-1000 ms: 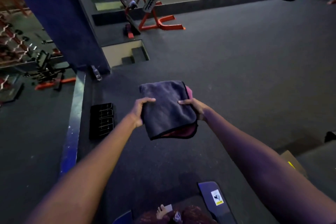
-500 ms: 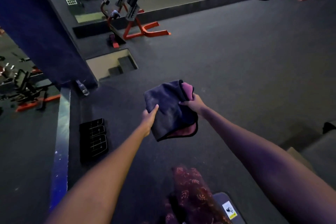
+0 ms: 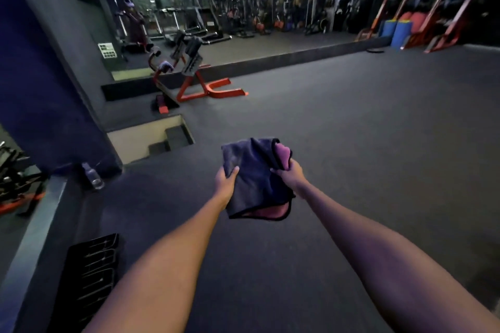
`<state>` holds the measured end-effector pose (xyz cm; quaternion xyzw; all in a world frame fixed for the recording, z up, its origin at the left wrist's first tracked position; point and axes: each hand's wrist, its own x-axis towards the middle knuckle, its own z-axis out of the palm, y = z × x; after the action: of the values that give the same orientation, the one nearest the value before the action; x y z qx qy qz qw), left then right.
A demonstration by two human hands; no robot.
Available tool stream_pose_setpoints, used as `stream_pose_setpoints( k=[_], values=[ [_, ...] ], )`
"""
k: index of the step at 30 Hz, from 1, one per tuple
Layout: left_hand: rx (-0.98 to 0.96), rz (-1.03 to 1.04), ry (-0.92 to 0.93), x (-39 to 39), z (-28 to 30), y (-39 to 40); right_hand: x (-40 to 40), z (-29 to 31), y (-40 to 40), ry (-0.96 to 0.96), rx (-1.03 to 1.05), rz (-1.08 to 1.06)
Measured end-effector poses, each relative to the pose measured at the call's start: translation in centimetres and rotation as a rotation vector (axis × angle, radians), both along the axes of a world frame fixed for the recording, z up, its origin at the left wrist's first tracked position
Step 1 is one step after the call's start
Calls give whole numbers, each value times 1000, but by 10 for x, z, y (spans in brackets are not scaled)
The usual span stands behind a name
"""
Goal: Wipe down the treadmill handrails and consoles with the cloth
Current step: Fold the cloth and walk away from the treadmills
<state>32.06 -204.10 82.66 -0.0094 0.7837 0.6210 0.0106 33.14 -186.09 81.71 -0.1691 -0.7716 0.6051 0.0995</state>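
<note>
A folded cloth, dark purple outside and pink inside, hangs in front of me over the dark gym floor. My left hand grips its left edge with the thumb on top. My right hand pinches its right edge near the pink fold. Treadmills show only far off in the wall mirror, blurred.
A red-framed bench machine stands ahead left by the mirror. A sunken stair opening lies beside a dark blue pillar. A water bottle and a black crate sit at left. Red racks line the far right wall.
My view has tilted upward, bringing the mirror wall and far gym into sight. The patterned clothing and treadmill part at the bottom have left the frame. Both hands still hold the cloth.
</note>
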Motion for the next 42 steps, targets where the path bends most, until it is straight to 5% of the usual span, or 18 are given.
stream_pose_setpoints(
  k=[6, 26, 42],
  values=[
    [-58, -150, -18, -75, -60, 84, -51, -67, 85, -82, -46, -174],
    [141, -484, 52, -431, 26, 410, -335, 47, 385, 101, -29, -440],
    [223, -783, 23, -576, 43, 745, -431, 69, 684, 146, 16, -647]
  ],
)
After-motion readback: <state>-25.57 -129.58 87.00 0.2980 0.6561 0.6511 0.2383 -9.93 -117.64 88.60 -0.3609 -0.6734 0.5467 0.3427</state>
